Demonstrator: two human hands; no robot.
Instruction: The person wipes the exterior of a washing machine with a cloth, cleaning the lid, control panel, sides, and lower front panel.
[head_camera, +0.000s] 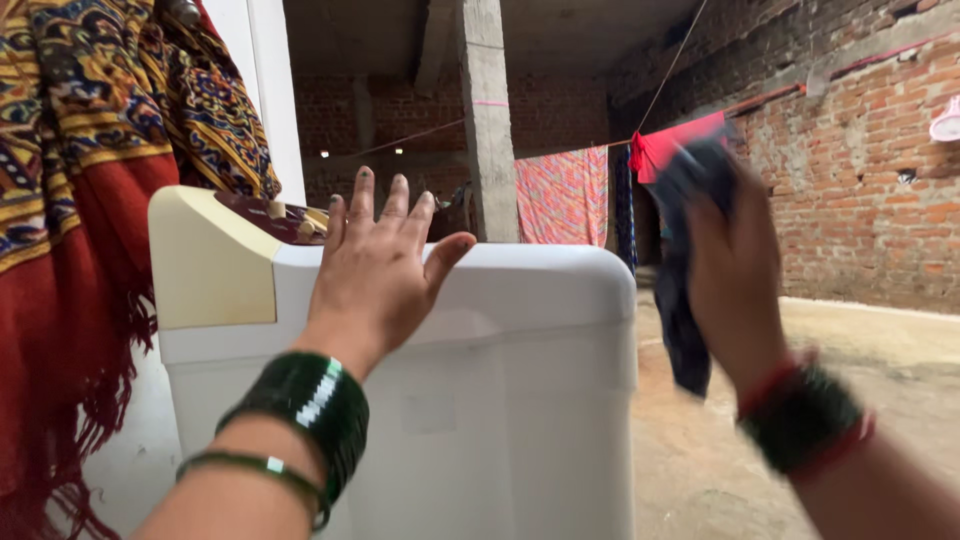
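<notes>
A white washing machine is filling the middle of the view, with a cream control panel at its left end. A red patterned blanket is hanging just beside it on the left. The left hand is resting flat on the machine's top edge, fingers spread wide. The right hand, blurred, is closing around a dark blue cloth, holding it up in the air just right of the machine, the cloth dangling below the hand.
</notes>
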